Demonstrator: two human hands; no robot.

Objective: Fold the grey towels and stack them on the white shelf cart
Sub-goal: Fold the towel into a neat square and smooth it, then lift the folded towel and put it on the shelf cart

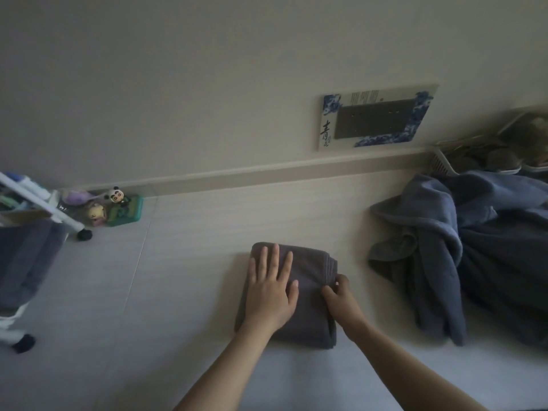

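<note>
A dark grey towel (pixel 308 318), folded into a thick rectangle, lies on the pale floor in the middle of the head view. My left hand (pixel 271 287) presses flat on its top with fingers spread. At the towel's layered right edge, my right hand (pixel 338 290) pinches the folds between thumb and fingers. A heap of unfolded blue-grey towels (pixel 462 250) lies to the right. The white shelf cart (pixel 38 203) stands at the far left, with grey towels (pixel 23 259) stacked on it.
Small toys and a green box (pixel 118 207) sit by the baseboard beside the cart. A blue-and-white framed panel (pixel 376 117) is on the wall. A white basket (pixel 444 163) with items stands at the far right. The cart's black wheels (pixel 84 234) touch the floor.
</note>
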